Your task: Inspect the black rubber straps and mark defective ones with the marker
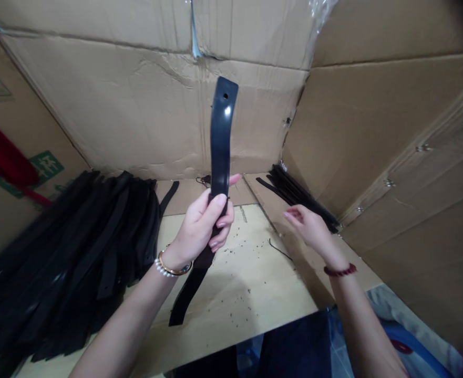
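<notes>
My left hand (211, 218) is wrapped around the middle of a black strap (221, 134), flat and glossy, with a small hole near its upper end. The strap stands nearly upright, slightly curved, and its lower part hangs below my wrist. To the right, my right hand (304, 223) is raised over the work surface with its fingers curled together. Whether anything small sits between those fingertips is hidden. Beyond it lies a small stack of black straps (298, 191) along the right cardboard wall. A large heap of black straps (77, 252) fills the left side.
Cardboard walls (148, 105) enclose the work surface (255, 294) at the back and sides. Small dark crumbs are scattered on it, near a thin black strip (280, 249). A red object (6, 157) hangs at the left. Something blue (416, 346) shows at lower right.
</notes>
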Demonstrator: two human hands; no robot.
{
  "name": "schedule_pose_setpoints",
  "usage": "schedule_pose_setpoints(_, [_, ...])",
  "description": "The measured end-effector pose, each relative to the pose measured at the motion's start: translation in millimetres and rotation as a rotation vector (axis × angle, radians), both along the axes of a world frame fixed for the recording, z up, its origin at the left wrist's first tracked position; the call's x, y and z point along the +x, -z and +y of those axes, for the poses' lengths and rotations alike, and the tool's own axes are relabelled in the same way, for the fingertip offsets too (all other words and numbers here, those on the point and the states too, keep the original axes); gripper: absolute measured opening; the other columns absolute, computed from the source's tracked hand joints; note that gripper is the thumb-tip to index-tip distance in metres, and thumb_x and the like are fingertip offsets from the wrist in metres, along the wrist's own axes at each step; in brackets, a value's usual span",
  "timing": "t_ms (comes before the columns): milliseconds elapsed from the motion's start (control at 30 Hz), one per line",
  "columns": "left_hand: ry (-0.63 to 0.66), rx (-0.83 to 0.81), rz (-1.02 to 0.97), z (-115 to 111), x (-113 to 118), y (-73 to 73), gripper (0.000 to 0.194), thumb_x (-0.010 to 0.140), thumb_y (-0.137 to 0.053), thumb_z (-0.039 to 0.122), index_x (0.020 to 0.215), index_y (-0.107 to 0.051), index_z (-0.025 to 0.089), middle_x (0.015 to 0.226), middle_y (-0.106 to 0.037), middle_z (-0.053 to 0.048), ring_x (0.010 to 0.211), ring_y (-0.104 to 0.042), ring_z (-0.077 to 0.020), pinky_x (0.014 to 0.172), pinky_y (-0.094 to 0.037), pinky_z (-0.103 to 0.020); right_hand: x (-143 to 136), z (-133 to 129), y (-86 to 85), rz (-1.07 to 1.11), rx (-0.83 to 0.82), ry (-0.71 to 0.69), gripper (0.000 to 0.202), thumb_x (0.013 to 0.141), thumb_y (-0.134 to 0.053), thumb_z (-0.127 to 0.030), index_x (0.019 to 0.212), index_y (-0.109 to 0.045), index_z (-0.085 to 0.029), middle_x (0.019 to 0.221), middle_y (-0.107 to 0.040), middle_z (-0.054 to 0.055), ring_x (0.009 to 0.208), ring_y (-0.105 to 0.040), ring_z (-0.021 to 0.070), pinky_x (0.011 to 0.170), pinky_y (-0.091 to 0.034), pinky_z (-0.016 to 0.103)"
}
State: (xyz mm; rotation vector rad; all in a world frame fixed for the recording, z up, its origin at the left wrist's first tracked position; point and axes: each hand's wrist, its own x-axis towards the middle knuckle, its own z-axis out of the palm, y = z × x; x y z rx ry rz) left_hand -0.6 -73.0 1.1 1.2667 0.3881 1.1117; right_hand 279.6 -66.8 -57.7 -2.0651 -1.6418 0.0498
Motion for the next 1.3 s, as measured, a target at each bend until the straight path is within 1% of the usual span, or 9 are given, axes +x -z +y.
schedule_pose_setpoints(33, [0.004, 0.004, 0.012, 0, 0, 1.0, 0.051, 0.100, -0.049, 0.035, 0.149, -0.043, 0.022, 0.064, -0.040, 0.008, 0.034, -0.035, -0.0024, 0.031, -0.035, -0.014, -21, -7, -14.7, 0.073, 0.059, -0.148, 0.025, 0.094, -0.060, -0.041, 0.106, -0.072, -0.022, 0.100, -0.076, 0.006, 0.085, -0.071, 0.0168, 0.074, -0.053, 0.025])
schedule_pose_setpoints(100, [0.003, 0.005, 0.025, 1, 1, 2.5, 0.051, 0.099, -0.050, 0.036, 0.148, -0.043, 0.023, 0.064, -0.040, 0.008, 0.034, -0.035, -0.0021, 0.031, -0.036, -0.014, -64, -18, -42.4, 0.440, 0.275, -0.550, 0.025, 0.096, -0.057, -0.040, 0.108, -0.070, -0.022, 0.104, -0.073, 0.006, 0.092, -0.069, 0.0180, 0.079, -0.055, 0.029])
schedule_pose_setpoints(200, [-0.009, -0.010, 0.031, 1, 0, 3.1, 0.055, 0.098, -0.051, 0.039, 0.150, -0.041, 0.024, 0.064, -0.039, 0.009, 0.034, -0.035, -0.0021, 0.032, -0.036, -0.014, -112, -22, -67.8, 0.547, 0.479, -0.775, 0.017, 0.090, -0.069, -0.033, 0.103, -0.070, -0.022, 0.095, -0.071, 0.003, 0.083, -0.066, 0.0158, 0.074, -0.054, 0.028])
schedule_pose_setpoints(400, [-0.017, -0.050, 0.035, 5, -5, 0.8, 0.055, 0.099, -0.050, 0.040, 0.151, -0.038, 0.027, 0.063, -0.040, 0.009, 0.035, -0.035, -0.0028, 0.031, -0.035, -0.014, -137, -6, -63.2, 0.563, 0.679, -0.716, 0.003, 0.087, -0.073, -0.020, 0.089, -0.075, -0.021, 0.087, -0.076, 0.001, 0.077, -0.068, 0.0133, 0.073, -0.055, 0.028])
schedule_pose_setpoints(567, [0.018, -0.088, 0.008, 6, -5, 0.6, 0.062, 0.099, -0.051, 0.038, 0.155, -0.029, 0.025, 0.063, -0.041, 0.009, 0.035, -0.034, -0.0034, 0.032, -0.035, -0.014, -139, -10, -61.2, 0.395, 0.783, -0.676, 0.008, 0.090, -0.068, -0.015, 0.084, -0.072, -0.018, 0.078, -0.074, 0.000, 0.074, -0.068, 0.0131, 0.073, -0.055, 0.028])
schedule_pose_setpoints(667, [0.035, -0.102, -0.011, 6, -3, 2.8, 0.058, 0.099, -0.051, 0.038, 0.153, -0.035, 0.027, 0.063, -0.041, 0.009, 0.035, -0.035, -0.0032, 0.033, -0.035, -0.014, -144, -14, -59.6, 0.360, 0.838, -0.653, 0.010, 0.091, -0.064, -0.011, 0.083, -0.069, -0.016, 0.076, -0.072, 0.002, 0.075, -0.067, 0.0132, 0.074, -0.055, 0.029])
schedule_pose_setpoints(867, [0.137, -0.133, -0.120, 6, 1, 9.8, 0.065, 0.096, -0.034, 0.067, 0.147, -0.047, 0.029, 0.061, -0.040, 0.007, 0.036, -0.035, -0.0036, 0.032, -0.035, -0.014, -152, -16, -47.9, 0.417, 0.976, -0.631, 0.010, 0.088, -0.063, -0.006, 0.086, -0.062, -0.016, 0.077, -0.067, 0.002, 0.075, -0.063, 0.0125, 0.073, -0.053, 0.029])
schedule_pose_setpoints(1100, [0.071, -0.157, -0.070, 2, 5, 9.6, 0.056, 0.099, -0.043, 0.052, 0.147, -0.046, 0.023, 0.060, -0.039, 0.008, 0.033, -0.036, -0.0030, 0.031, -0.035, -0.012, -153, -12, -37.9, 0.406, 1.016, -0.614, 0.012, 0.088, -0.061, -0.005, 0.088, -0.059, -0.018, 0.077, -0.063, 0.001, 0.075, -0.061, 0.0127, 0.072, -0.052, 0.029])
schedule_pose_setpoints(1300, [-0.011, -0.144, 0.027, 1, 6, 7.6, 0.050, 0.099, -0.047, 0.047, 0.142, -0.049, 0.022, 0.056, -0.037, 0.010, 0.031, -0.037, -0.0045, 0.029, -0.037, -0.015, -158, -15, -35.8, 0.522, 0.947, -0.606, 0.009, 0.092, -0.060, -0.011, 0.088, -0.061, -0.019, 0.079, -0.064, 0.000, 0.074, -0.061, 0.0125, 0.073, -0.052, 0.029])
